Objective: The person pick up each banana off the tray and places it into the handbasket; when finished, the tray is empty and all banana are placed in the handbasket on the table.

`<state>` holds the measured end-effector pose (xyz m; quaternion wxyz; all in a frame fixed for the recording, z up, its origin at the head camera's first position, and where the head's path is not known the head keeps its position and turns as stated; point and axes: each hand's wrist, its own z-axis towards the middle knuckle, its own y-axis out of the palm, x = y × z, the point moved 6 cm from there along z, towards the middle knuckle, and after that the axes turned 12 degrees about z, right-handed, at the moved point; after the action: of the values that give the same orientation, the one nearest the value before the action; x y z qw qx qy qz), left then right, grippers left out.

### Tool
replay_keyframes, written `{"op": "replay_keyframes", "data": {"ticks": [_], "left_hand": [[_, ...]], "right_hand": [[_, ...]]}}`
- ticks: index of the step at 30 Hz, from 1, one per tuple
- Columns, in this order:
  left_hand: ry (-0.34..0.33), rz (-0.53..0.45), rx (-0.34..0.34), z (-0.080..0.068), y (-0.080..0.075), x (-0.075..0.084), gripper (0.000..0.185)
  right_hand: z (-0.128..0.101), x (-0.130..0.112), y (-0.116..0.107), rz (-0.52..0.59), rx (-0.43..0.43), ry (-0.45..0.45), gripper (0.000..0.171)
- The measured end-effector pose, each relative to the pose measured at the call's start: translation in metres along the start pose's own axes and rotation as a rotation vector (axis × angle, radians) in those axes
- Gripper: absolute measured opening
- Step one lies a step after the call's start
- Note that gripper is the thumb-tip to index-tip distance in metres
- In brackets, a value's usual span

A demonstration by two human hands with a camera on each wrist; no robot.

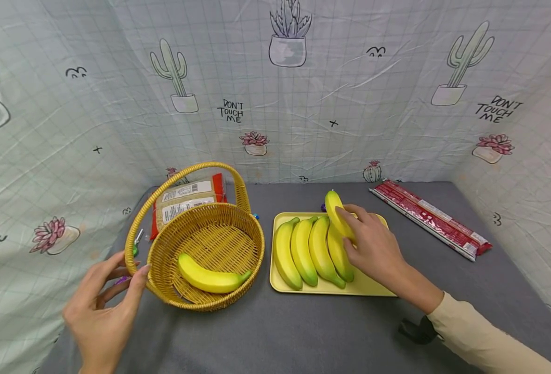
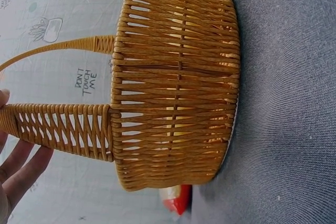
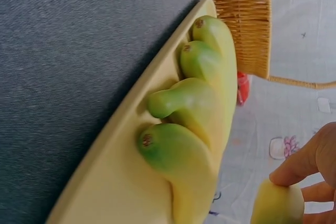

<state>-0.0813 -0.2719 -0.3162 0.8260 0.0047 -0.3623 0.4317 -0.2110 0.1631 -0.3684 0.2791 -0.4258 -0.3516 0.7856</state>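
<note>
My right hand (image 1: 374, 244) pinches a banana (image 1: 337, 214) lifted just above the tray (image 1: 322, 287), right of the basket (image 1: 210, 244). My left hand (image 1: 102, 306), fingers loosely spread, touches the basket rim. Loose fingertip grip could drop the banana onto the four bananas (image 1: 310, 252) below.

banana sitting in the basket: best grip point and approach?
Pinch the banana across its thick middle, coming straight down through the open top of the wicker basket. It lies flat on its side near the front wall, clear of the handle.
</note>
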Motion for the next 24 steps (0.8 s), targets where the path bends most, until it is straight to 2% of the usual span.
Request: {"op": "replay_keyframes", "data": {"ticks": [13, 24], "left_hand": [[0.000, -0.006, -0.001, -0.001, 0.000, 0.000, 0.039], [-0.004, 0.003, -0.007, 0.000, 0.000, 0.000, 0.039]], "right_hand": [[0.020, -0.033, 0.000, 0.002, -0.004, -0.104, 0.062], [0.033, -0.073, 0.006, -0.035, -0.031, -0.212, 0.064]]}}
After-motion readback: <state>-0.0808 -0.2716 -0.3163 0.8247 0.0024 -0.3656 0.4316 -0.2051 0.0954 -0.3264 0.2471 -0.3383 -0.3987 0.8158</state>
